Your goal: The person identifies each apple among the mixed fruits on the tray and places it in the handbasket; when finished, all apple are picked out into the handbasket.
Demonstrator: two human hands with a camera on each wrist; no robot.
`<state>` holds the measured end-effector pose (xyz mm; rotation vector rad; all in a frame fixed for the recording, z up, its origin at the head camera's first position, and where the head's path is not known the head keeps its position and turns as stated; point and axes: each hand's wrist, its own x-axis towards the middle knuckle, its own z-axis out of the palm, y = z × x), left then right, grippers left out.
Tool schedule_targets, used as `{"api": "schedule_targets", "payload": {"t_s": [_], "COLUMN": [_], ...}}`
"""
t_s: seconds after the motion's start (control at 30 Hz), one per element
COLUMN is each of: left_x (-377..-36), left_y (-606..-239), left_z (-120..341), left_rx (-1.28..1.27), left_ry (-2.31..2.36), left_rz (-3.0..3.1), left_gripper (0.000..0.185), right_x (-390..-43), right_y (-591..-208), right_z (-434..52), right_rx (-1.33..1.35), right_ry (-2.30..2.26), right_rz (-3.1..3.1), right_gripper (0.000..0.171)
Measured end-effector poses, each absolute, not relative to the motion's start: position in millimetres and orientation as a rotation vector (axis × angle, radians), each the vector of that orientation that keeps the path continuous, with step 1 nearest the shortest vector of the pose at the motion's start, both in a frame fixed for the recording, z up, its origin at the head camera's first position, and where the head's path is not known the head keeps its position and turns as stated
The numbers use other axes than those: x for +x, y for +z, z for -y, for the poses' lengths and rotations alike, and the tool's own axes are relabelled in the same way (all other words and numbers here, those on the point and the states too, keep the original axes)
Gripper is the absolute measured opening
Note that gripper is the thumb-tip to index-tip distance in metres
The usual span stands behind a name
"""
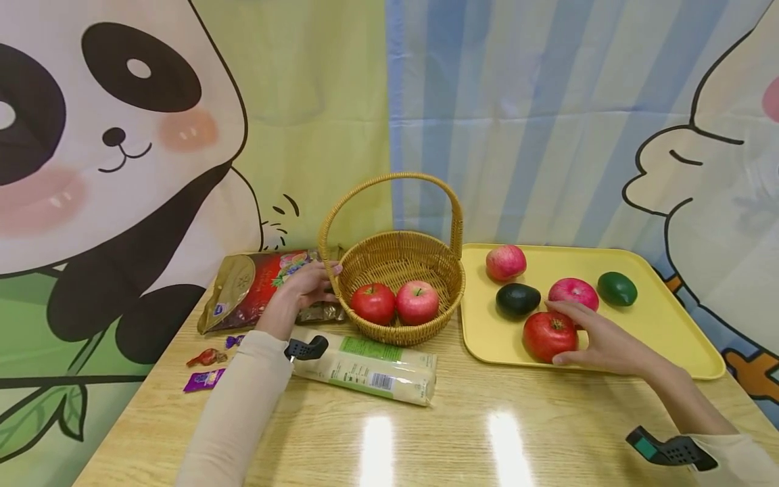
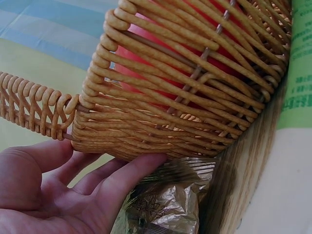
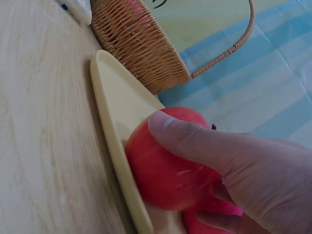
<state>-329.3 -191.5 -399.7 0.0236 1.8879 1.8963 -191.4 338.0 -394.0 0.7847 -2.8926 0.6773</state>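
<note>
Head view: the right hand [image 1: 599,341] is curling its fingers and thumb around the red apple [image 1: 549,335], which is sitting on the yellow tray [image 1: 669,338] by the tray's front edge, just right of the wicker basket [image 1: 398,260]. The left hand [image 1: 310,284] is lying with relaxed fingers touching the basket's left wall, gripping nothing. A noodle pack [image 1: 371,368] is lying in front of the basket, with bare worktop [image 1: 487,439] stretching beyond it.
</note>
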Motion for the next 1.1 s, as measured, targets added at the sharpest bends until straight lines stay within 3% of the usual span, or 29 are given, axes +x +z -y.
{"api": "schedule_targets", "payload": {"t_s": [1.1], "left_x": [-328.2], "left_y": [-399.0], "left_z": [190.6], "left_rx": [0.011], "left_ry": [1.905], "left_rz": [-1.888], "left_gripper": [0.052], "right_x": [-190.8], "right_y": [-406.4], "right_z": [-339.0], "right_rx": [0.673], "right_ry": [0.717], "right_rz": [2.954], "right_gripper": [0.086]}}
